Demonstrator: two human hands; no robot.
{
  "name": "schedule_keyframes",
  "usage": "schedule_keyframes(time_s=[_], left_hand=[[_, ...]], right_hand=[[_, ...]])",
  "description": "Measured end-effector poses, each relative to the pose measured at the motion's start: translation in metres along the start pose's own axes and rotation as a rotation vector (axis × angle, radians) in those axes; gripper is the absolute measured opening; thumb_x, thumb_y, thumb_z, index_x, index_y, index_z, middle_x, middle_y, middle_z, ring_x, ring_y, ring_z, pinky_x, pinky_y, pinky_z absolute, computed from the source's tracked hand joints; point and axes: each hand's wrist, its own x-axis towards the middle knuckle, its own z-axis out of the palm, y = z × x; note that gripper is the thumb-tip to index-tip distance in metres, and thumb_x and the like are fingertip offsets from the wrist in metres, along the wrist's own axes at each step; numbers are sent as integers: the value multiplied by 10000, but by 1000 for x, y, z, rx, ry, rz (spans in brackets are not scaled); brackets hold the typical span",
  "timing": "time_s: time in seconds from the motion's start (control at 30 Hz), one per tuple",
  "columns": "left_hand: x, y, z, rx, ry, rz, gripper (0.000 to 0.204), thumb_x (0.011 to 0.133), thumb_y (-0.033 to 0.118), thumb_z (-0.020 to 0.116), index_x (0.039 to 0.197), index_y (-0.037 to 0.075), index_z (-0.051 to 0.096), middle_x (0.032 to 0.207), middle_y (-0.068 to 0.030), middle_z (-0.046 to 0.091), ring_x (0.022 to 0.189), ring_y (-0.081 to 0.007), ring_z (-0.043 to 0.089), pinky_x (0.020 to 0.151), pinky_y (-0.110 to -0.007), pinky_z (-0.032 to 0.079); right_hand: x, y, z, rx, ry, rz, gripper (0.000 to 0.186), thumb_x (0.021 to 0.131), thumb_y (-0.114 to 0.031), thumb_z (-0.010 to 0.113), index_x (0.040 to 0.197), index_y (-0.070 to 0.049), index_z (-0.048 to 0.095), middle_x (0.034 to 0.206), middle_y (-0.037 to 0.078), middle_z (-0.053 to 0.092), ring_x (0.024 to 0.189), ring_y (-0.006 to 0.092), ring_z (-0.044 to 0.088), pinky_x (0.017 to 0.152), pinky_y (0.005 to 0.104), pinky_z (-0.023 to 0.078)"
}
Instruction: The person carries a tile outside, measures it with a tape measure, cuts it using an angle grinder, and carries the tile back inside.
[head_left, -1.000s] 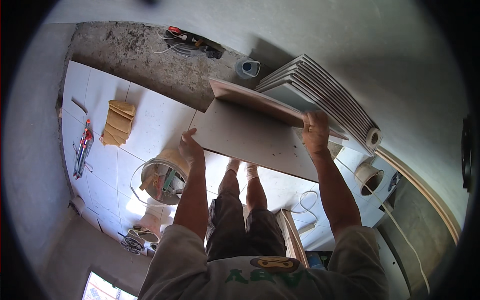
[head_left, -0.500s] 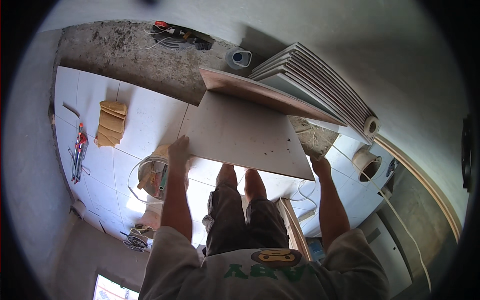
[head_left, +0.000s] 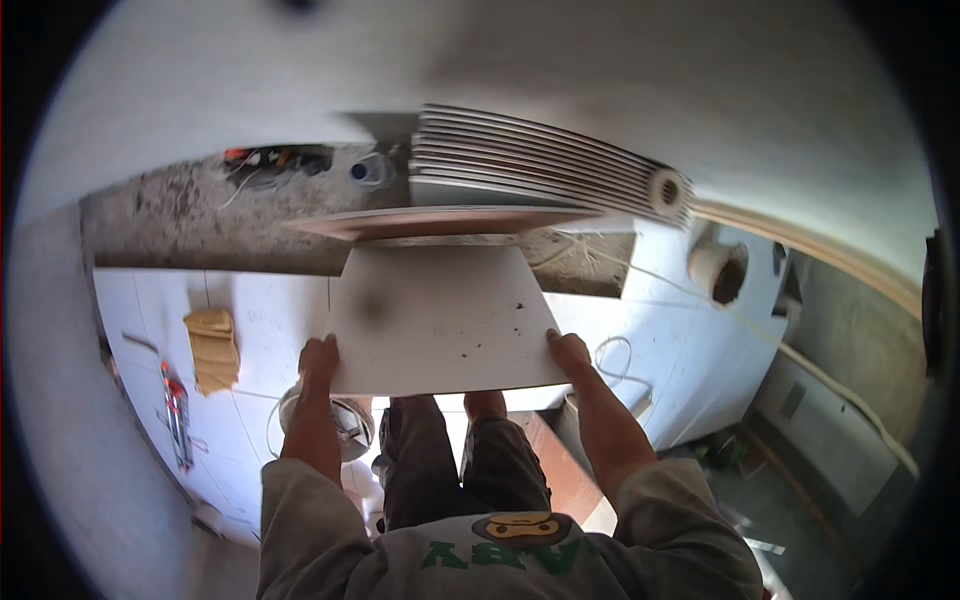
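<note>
We have the white flat rectangular tile at 12 o'clock of us, betw. L grip, clasping its 9 o'clock edge, and R grip, clasping 3 o'clock; both equally near, long axis seemingly approx. 9-to-3.

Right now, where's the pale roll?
The pale roll is in the head view's upper right, at the right end of the tile stack, beyond the right hand.

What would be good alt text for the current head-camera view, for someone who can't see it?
A person's left hand and right hand hold a large white tile by opposite edges, above a partly tiled floor. Beyond it are a brown-backed tile and a stack of tiles against the wall; a bucket stands at left.
</note>
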Motion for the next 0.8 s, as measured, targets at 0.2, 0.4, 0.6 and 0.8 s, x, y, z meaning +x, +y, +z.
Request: schedule_keyframes(time_s=[0.2, 0.4, 0.6, 0.8], left_hand=[[-63, -9, -58, 212, -77, 94, 658, 826, 551, 525, 1043, -64, 616, 1070, -279, 616, 1042, -396, 591, 913, -451, 458], [-113, 51, -104, 439, -198, 340, 655, 803, 529, 558, 1095, -54, 612, 1130, -264, 597, 1092, -381, 568, 946, -429, 435], [-186, 130, -104, 707, -126, 811, 669, 793, 531, 563, 1060, -79, 622, 1114, -298, 586, 1090, -397, 566, 932, -439, 434], [-248, 237, -60, 1110, -50, 878, 657, 793, 511, 603, 1093, -73, 608, 1144, -294, 578, 1114, -380, 560, 935, -415, 436]], right_hand=[[-114, 92, 18, 112, -31, 52, 593, 880, -481, 394, 1039, 38, 633, 1102, 268, 602, 1033, 402, 588, 921, 443, 446], [-243, 195, 65, 418, -94, 141, 368, 797, -266, 479, 941, 17, 664, 1004, 252, 639, 950, 316, 636, 819, 416, 485], [-321, 247, 162, 741, -65, 345, 326, 765, -213, 478, 875, 19, 679, 891, 204, 670, 856, 296, 660, 787, 398, 493], [-340, 219, 288, 1054, -6, 527, 345, 792, -241, 489, 1005, -48, 680, 1052, 157, 662, 1001, 276, 637, 836, 404, 493]])
